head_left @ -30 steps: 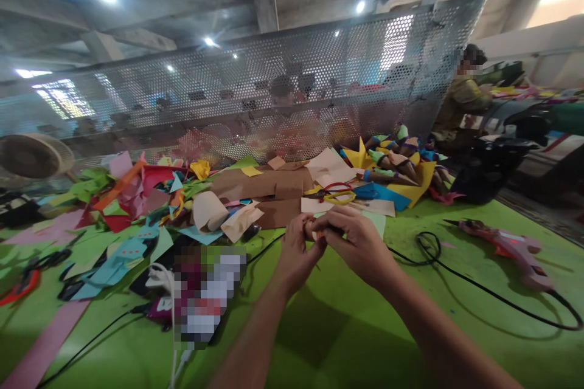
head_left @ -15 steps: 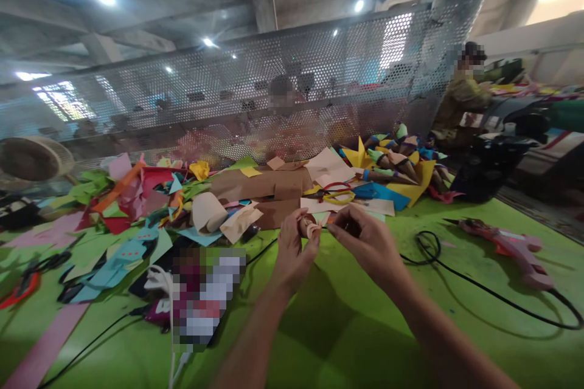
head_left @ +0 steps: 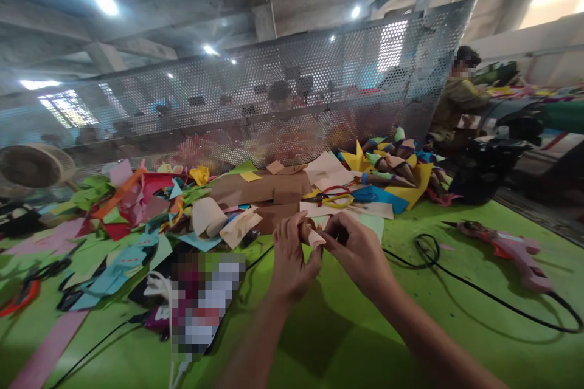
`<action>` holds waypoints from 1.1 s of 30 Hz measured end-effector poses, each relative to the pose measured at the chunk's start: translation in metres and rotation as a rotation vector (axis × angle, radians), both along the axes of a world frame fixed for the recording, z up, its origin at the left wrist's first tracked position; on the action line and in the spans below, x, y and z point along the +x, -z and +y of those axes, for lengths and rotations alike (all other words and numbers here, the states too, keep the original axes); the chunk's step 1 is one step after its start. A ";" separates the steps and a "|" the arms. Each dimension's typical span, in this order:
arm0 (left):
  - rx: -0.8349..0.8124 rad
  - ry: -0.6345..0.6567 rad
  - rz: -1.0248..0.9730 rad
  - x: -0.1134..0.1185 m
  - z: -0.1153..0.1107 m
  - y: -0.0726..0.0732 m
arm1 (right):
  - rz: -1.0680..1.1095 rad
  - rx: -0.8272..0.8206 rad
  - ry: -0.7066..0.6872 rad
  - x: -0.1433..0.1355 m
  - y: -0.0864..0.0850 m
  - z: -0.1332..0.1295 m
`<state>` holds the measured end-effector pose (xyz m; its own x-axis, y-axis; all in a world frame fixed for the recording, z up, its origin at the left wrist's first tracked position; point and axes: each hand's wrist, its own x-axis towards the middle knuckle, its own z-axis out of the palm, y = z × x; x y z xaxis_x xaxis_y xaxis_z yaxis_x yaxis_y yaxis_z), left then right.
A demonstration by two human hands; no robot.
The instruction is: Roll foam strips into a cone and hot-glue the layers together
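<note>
Above the green table (head_left: 365, 346), my left hand (head_left: 288, 261) is closed around a small brown roll (head_left: 306, 230), which looks like paper or card. A pale peach paper flap (head_left: 316, 238) curls out from the roll between my two hands. My right hand (head_left: 358, 249) meets it from the right, thumb and fingers pinched together at the flap's upper edge. Whatever sits between those right fingertips is too small to make out. Just behind my hands lie pale paper sheets (head_left: 376, 209) and scissors with red and yellow handles (head_left: 336, 197).
A pink glue gun (head_left: 515, 249) with a black cord lies at right. On the left are a phone (head_left: 205, 310) with a white cable, red-handled scissors (head_left: 22, 298) and heaped coloured paper (head_left: 137, 188). Behind stands a perforated metal screen (head_left: 274, 115); a person (head_left: 458, 97) is at far right.
My right hand has moved left and its fingertips now touch the piece. The pale flap now sticks out lower and flatter from the roll in my left hand.
</note>
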<state>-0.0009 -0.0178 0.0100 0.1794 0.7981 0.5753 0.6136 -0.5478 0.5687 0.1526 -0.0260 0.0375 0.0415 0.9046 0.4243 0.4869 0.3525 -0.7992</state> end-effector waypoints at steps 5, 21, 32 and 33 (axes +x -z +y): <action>0.022 -0.011 0.032 0.001 0.000 0.001 | -0.029 -0.021 0.014 0.000 -0.002 0.000; 0.017 -0.017 0.071 0.002 0.000 0.000 | -0.192 0.121 0.060 0.003 0.000 0.000; 0.019 -0.006 0.072 0.002 0.001 0.002 | -0.283 0.209 0.088 0.001 -0.001 -0.004; 0.024 -0.004 0.071 0.002 0.001 0.002 | -0.269 0.200 0.077 0.001 -0.002 -0.004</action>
<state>0.0010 -0.0168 0.0079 0.2172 0.7851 0.5800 0.6537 -0.5583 0.5109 0.1540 -0.0299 0.0392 -0.0310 0.8011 0.5977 0.7023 0.4430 -0.5572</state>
